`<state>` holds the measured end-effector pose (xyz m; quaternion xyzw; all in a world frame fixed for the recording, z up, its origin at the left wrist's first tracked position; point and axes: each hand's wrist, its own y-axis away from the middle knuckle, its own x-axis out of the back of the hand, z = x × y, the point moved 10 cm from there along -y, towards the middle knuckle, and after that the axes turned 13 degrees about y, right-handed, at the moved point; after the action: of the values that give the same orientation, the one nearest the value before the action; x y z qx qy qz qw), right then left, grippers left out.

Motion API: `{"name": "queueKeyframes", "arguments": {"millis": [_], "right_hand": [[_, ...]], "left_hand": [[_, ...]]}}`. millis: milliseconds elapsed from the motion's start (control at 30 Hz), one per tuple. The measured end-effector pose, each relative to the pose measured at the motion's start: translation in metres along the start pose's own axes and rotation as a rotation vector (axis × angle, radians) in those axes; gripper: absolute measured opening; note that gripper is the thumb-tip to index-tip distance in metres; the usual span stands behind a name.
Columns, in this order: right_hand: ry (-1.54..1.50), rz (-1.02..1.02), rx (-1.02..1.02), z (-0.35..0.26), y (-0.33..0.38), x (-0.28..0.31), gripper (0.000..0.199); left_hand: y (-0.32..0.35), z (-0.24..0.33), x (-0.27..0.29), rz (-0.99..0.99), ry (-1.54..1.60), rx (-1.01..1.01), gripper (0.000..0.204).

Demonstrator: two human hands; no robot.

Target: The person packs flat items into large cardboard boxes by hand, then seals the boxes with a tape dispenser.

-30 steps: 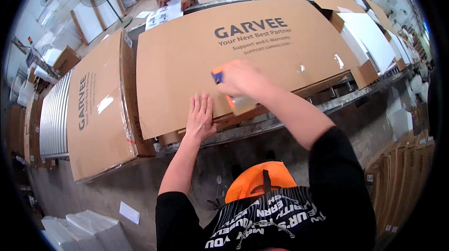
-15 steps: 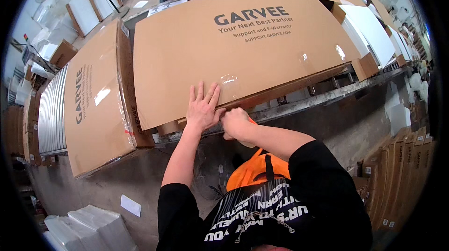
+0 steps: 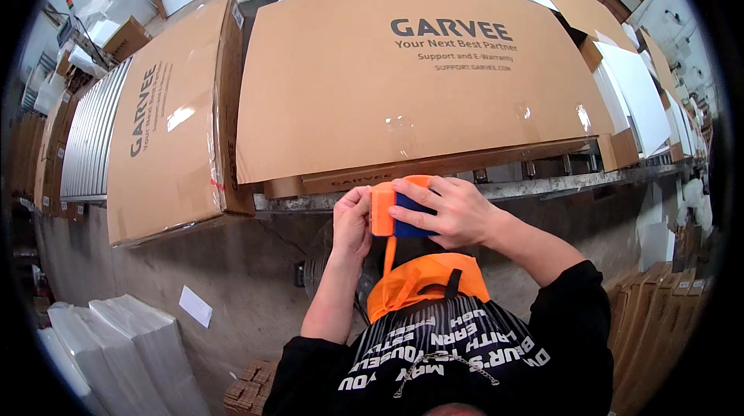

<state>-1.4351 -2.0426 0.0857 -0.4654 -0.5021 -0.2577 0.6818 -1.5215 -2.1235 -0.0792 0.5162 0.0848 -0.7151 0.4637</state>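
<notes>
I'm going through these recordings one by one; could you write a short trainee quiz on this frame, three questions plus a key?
1. What does the right grip hold?
a) a white sheet
b) an orange-and-blue tape dispenser
c) a metal roller

2. True or false: the left grip lies flat on top of the large carton in front of the person.

3. Fill in: the single white sheet at the picture's lower left lies on the ____.

Key: 1 b; 2 false, it is off the carton top, beside the tape dispenser; 3 floor.
</notes>
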Motion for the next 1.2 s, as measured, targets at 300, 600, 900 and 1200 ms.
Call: {"name": "queueKeyframes", "arguments": {"millis": [300,600,900,1200], "right_hand": [[0.295,-0.335,0.001,0.065,0.039,0.019,0.067],[0.284,-0.664,-0.053,0.077,-0.004,-0.050,0.059],[0.119,-0.715,-0.019,0.074,-0.014,-0.064,0.027],[-0.084,-0.792,-0.022,0.071,0.035,-0.059,0.022]], "left_hand": [[0.009,0.128,0.044,0.383,-0.609,-0.824,0.018],[0.012,0.137,0.018,0.664,-1.704,-1.388,0.017],[0.058,0.117,-0.044,0.473,-1.760,-1.662,0.032],[-0.016,0.121,0.047,0.296,-2.253,-1.325,0.041]]}}
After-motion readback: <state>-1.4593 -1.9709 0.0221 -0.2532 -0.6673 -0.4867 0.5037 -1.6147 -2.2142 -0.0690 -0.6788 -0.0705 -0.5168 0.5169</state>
